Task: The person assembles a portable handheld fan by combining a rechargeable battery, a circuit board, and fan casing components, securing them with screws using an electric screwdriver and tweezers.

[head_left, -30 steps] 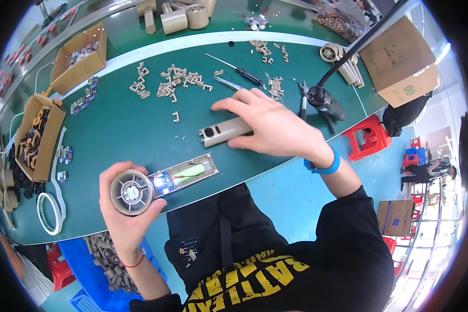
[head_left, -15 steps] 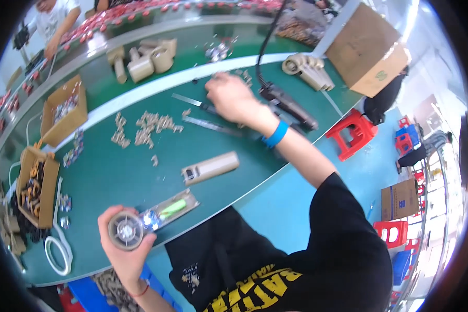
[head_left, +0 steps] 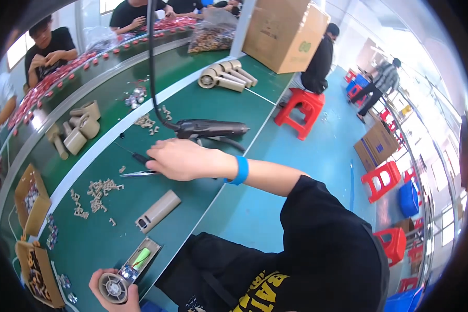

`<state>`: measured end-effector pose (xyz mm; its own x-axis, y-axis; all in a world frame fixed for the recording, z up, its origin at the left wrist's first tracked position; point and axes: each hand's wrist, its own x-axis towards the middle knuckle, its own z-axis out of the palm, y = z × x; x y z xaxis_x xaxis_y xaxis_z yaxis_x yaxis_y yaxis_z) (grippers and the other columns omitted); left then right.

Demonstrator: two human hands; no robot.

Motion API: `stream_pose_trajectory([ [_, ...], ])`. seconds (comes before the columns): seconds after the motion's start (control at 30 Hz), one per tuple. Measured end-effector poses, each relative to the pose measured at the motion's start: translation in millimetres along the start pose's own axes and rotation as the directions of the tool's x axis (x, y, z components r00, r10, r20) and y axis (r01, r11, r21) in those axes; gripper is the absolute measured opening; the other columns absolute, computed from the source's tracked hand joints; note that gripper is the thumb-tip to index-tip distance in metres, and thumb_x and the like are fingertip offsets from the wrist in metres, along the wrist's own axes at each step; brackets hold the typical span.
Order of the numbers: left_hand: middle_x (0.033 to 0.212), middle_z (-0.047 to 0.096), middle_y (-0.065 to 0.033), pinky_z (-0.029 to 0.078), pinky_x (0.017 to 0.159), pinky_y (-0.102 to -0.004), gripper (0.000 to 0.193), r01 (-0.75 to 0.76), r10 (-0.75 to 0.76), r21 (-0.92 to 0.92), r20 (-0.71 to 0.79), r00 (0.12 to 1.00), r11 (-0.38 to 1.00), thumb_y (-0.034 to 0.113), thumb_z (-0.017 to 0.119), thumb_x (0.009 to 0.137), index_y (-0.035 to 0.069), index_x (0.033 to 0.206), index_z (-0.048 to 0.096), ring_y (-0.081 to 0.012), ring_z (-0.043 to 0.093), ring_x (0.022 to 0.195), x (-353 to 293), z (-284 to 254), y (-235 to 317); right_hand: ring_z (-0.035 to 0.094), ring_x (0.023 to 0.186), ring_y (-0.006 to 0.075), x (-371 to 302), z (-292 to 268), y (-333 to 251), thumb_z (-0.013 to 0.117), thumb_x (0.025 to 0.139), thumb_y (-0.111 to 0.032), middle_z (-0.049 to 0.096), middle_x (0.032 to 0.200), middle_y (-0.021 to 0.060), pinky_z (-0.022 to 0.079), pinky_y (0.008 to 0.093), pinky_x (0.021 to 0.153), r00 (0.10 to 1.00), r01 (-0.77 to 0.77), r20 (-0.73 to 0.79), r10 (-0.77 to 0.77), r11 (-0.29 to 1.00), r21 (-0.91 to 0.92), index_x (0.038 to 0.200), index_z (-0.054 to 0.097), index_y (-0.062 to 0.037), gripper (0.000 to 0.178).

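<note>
Low on the left, my left hand (head_left: pixel 132 300) is closed around the round, grilled head of a beige handheld device housing (head_left: pixel 113 287). Its handle lies uncovered, showing a blue circuit board (head_left: pixel 127 273) and a green battery (head_left: pixel 141 258). My right hand (head_left: pixel 179 158) is over the table with its fingers closed at the black handle of a thin-shafted screwdriver (head_left: pixel 139 157); the fingertips are partly hidden. Silver tweezers (head_left: pixel 135 174) lie just below those fingers. Between my hands rests a beige handle cover (head_left: pixel 159 210).
Small beige clips (head_left: pixel 101 193) lie in piles. A corded black power tool (head_left: pixel 213 128) is beyond my right hand. Beige housings (head_left: pixel 226 75) sit near a large carton (head_left: pixel 278 36). Boxes of parts (head_left: pixel 32 200) line the left. Co-workers (head_left: pixel 49 49) sit across the line.
The view has swung right, so the bench appears shifted left. The screwdriver has turned relative to the tweezers, with my right fingers at its handle. My left hand still holds the housing.
</note>
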<state>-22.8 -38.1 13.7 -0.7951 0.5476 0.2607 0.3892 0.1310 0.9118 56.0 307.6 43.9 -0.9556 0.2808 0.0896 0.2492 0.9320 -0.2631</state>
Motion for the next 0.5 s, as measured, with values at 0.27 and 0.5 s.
stream_pose_trajectory([
  [0.27,0.114,0.057,-0.0186,0.046,0.093,-0.0375,0.058,-0.051,0.052,0.065,-0.009,0.999,0.997,0.005,0.078,0.075,-0.003,0.125,0.049,-0.0275,0.057,0.102,-2.1,4.8,4.1,0.059,0.1,0.0315,30.6,36.9,-59.4,0.067,0.079,-0.024,0.064,0.1,0.0102,0.048,0.043,0.084,0.82,0.525,-0.29,-0.494,0.85,0.037,0.105,0.067,-0.0089,0.03],
  [0.5,0.115,0.057,-0.0201,0.05,0.089,-0.038,0.06,-0.124,0.115,0.103,0.092,0.989,0.987,0.005,0.076,0.078,-0.003,0.129,0.045,-0.0297,0.058,0.102,2.0,-3.4,-7.4,0.065,0.088,0.0288,92.9,101.5,-74.8,0.063,0.075,-0.019,0.068,0.085,0.0064,0.051,0.0427,0.067,0.762,0.553,-0.297,-0.575,0.817,-0.163,0.085,0.073,-0.019,0.014],
])
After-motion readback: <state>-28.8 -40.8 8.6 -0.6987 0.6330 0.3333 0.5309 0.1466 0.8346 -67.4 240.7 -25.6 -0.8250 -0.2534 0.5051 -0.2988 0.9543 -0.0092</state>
